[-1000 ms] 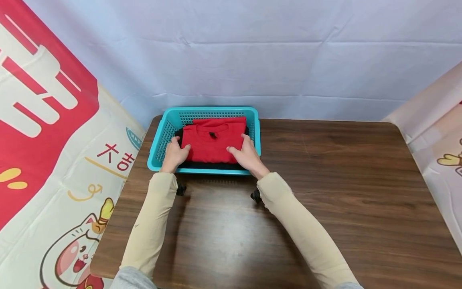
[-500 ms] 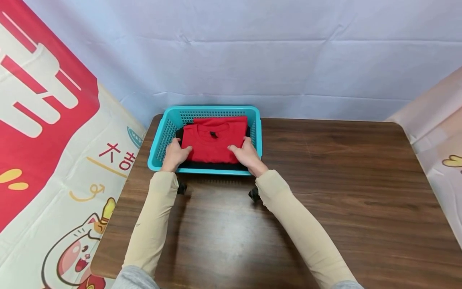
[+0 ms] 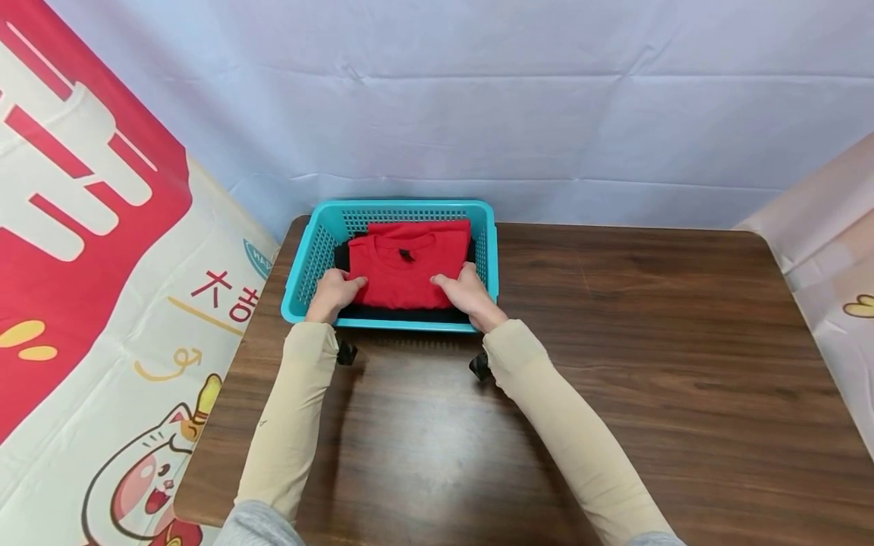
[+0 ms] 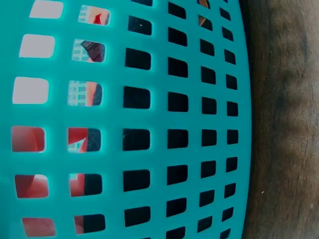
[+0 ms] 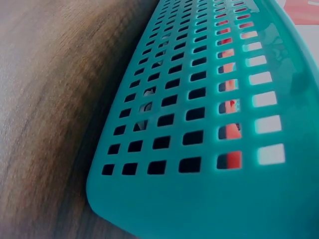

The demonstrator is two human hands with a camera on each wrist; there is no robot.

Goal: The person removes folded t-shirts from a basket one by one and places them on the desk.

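A folded red T-shirt [image 3: 403, 277] with a dark neck label lies in the turquoise basket [image 3: 410, 325], on top of black fabric [image 3: 389, 313]. At its left side, my left hand [image 3: 331, 293] grips the near edge, thumb over the top. My right hand [image 3: 468, 294] holds the opposite side the same way, its thumb on the red cloth. The other fingers are mostly hidden beside or under the shirt. Both wrist views look at the basket's perforated wall [image 4: 112, 114], with bits of red and dark cloth showing through the holes.
The basket stands at the back left of a brown wooden table [image 3: 649, 341]. Behind it hangs a pale curtain [image 3: 478, 129]. A printed red and white banner [image 3: 136, 318] hangs along the left side. Small black devices [image 3: 481, 367] sit under my wrists.
Both hands keep their places at the shirt's sides, with the left thumb shifted slightly on the cloth. The whole view has drifted a little. The shirt stays in the basket.
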